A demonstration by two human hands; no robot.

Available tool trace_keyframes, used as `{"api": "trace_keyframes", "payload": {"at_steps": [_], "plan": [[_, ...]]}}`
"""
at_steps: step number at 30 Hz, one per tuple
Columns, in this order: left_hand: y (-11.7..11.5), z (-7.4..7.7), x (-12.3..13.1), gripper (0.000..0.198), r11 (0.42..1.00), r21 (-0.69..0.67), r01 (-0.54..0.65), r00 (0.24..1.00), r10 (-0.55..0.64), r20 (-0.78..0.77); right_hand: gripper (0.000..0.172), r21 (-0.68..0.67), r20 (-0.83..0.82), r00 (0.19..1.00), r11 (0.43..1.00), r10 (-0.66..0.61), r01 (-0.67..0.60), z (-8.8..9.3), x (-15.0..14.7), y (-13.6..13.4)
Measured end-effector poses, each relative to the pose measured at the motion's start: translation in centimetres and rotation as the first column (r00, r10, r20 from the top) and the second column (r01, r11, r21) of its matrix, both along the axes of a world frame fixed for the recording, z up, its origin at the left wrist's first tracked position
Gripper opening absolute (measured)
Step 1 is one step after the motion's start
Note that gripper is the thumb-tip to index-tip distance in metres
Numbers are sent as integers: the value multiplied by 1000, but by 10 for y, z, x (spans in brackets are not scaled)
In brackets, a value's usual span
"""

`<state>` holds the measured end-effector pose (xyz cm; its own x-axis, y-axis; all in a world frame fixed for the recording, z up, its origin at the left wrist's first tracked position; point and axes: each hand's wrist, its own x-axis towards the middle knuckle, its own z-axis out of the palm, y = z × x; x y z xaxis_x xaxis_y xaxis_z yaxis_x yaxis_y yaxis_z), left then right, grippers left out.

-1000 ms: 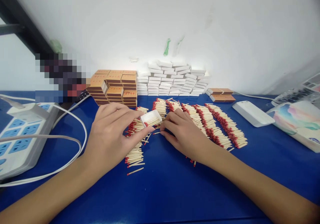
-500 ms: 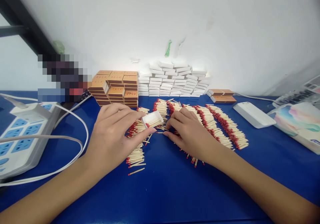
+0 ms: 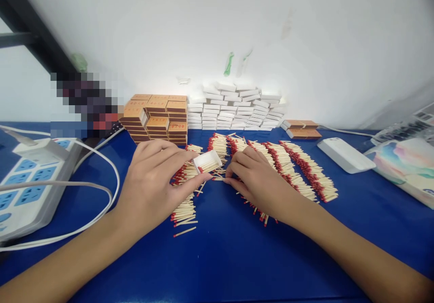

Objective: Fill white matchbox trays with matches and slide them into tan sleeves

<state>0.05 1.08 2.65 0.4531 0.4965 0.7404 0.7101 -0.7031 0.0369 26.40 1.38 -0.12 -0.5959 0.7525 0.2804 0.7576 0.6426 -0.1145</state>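
My left hand [image 3: 152, 176] grips a small white matchbox tray [image 3: 218, 158] between thumb and fingers, tilted above the table. Several red-headed matches [image 3: 208, 166] lie in the tray. Just right of it, my right hand [image 3: 251, 174] has its fingers curled together, low over the table. Its thumb and index fingertips are at the plain end of a loose match [image 3: 217, 179]; whether they pinch it is unclear. A pile of matches [image 3: 185, 208] lies beneath and in front of my left hand, and more match rows [image 3: 310, 172] extend behind and right of my right hand.
Brown matchboxes [image 3: 158, 106] are stacked at the back left, beside stacked white trays [image 3: 233, 109]. A few brown boxes [image 3: 301, 133] sit farther right, near a white block-shaped device [image 3: 346, 155] and a colourful pack [image 3: 403, 163]. A power strip [image 3: 44, 181] with cables occupies the left.
My right hand has shifted very slightly right, away from the tray, showing a bit more of the loose match. My left hand and the tray stay practically still.
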Motion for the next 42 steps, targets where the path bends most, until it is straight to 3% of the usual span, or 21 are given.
{"api": "trace_keyframes", "payload": {"at_steps": [11,27,33,38,42], "plan": [[-1,1,0,27,1000,-8,11,1000,-12,-17,21,-29,60,998,1000,-3,4,1,-3,-2],[0,0,0,29,1000,-10,21,999,-21,-28,17,-27,6,1000,999,24,-24,-2,-6,-5],[1,-2,0,30,999,-23,49,997,-50,-52,19,28,27,999,999,33,-33,-3,-1,-3],[4,-9,-2,32,997,-57,53,996,-57,-72,17,216,-22,1000,976,6,-1,10,12,-1],[2,-11,0,32,991,-100,90,993,-97,-72,15,288,-75,997,958,18,4,16,7,-5]]}}
